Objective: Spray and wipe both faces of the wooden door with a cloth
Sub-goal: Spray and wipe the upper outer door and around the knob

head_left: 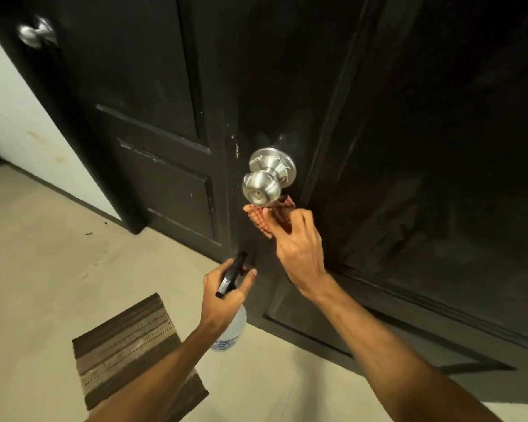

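A dark brown wooden door point(409, 147) with raised panels fills the right and upper part of the view. Its steel knob point(264, 181) sticks out near the door's edge. My right hand point(299, 242) presses a red checked cloth point(267, 217) against the door face just below the knob. My left hand point(226, 292) grips a spray bottle point(230, 325) by its black trigger head, lower down and close to the door's edge. The bottle's clear body hangs below my hand.
A second dark door point(141, 117) with its own steel knob point(35, 33) stands to the left. A striped brown mat point(131, 348) lies on the pale floor point(43, 254). A white wall point(16, 117) is at the far left.
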`<state>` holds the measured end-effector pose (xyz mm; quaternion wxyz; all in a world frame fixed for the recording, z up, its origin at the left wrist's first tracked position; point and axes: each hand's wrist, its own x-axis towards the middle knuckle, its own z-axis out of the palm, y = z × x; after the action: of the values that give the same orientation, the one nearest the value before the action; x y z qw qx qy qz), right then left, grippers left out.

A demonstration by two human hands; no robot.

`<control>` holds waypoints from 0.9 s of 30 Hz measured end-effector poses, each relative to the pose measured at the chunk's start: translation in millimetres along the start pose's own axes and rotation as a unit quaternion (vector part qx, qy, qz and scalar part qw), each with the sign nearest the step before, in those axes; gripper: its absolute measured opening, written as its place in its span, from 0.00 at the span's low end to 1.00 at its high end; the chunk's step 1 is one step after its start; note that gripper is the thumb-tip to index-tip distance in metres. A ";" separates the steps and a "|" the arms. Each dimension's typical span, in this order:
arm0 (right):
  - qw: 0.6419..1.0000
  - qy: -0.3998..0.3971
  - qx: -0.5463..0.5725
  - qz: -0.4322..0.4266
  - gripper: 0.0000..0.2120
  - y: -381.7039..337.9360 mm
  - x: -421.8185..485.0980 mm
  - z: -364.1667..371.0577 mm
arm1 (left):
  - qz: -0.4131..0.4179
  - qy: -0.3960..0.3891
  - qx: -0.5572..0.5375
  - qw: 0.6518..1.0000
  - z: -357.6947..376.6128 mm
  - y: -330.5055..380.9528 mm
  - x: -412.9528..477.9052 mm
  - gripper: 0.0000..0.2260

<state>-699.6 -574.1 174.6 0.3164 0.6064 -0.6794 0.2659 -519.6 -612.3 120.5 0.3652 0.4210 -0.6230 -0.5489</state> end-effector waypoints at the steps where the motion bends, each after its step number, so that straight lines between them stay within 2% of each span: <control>1: 0.999 -0.017 -0.020 -0.037 0.20 1.1 -0.6 6.2 | 0.019 -0.004 -0.001 1.000 -0.6 4.3 0.3 0.04; 3: 0.987 -0.112 -0.055 -0.103 0.21 -6.8 -19.2 25.5 | 0.028 -0.004 -0.013 1.000 -4.7 3.7 -3.2 0.04; 6: 0.964 -0.216 -0.070 -0.136 0.25 -9.5 -44.4 38.4 | 0.029 0.003 -0.036 0.999 -12.4 0.5 -1.6 0.04; 7: 0.964 -0.212 -0.059 -0.146 0.23 -6.6 -37.3 34.4 | 0.028 0.008 -0.037 0.999 -15.1 0.9 0.7 0.04; 9: 0.973 -0.157 -0.060 -0.160 0.19 -2.2 -6.3 25.8 | 0.032 0.008 -0.029 0.999 -18.4 3.0 8.4 0.04; 12: 0.983 -0.054 -0.067 -0.161 0.22 -10.3 47.5 30.5 | 0.028 0.013 -0.022 0.999 -22.5 0.1 12.3 0.04; 13: 0.983 -0.054 -0.061 -0.165 0.23 -17.7 55.7 36.9 | 0.027 0.015 -0.021 0.999 -24.3 -2.1 12.0 0.04; 15: 0.967 -0.122 -0.076 -0.209 0.26 -32.1 35.2 54.5 | 0.018 0.021 -0.017 0.999 -27.9 -6.8 8.6 0.03; 16: 0.952 -0.193 -0.080 -0.225 0.28 -31.6 10.0 58.9 | 0.012 0.018 -0.018 1.000 -27.2 -7.5 5.4 0.03; 18: 0.930 -0.288 -0.079 -0.212 0.27 -15.6 -36.9 55.3 | 0.004 0.015 -0.021 1.000 -25.6 -5.2 1.0 0.04; 20: 0.941 -0.294 -0.059 -0.156 0.25 13.3 -59.1 34.3 | 0.006 0.011 -0.018 1.000 -21.2 3.6 1.7 0.04; 23: 0.977 -0.207 -0.030 -0.037 0.25 38.6 -75.3 -7.1 | -0.017 0.002 -0.023 1.000 -15.6 7.2 1.2 0.05; 25: 0.985 -0.130 -0.002 0.116 0.22 28.9 -88.9 -36.5 | -0.037 -0.005 -0.033 0.999 -11.6 8.4 -8.6 0.04; 26: 0.970 -0.074 0.027 0.231 0.21 22.9 -93.5 -46.2 | -0.037 -0.007 -0.039 0.999 -6.7 13.0 -9.5 0.05; 27: 0.933 -0.015 0.071 0.352 0.20 14.5 -95.9 -50.4 | -0.042 -0.003 -0.044 0.998 -4.3 16.3 -8.2 0.06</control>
<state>-702.4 -471.9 135.9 0.1485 0.3534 -0.8335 0.3980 -514.5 -605.6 137.3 0.3581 0.4286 -0.5811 -0.5920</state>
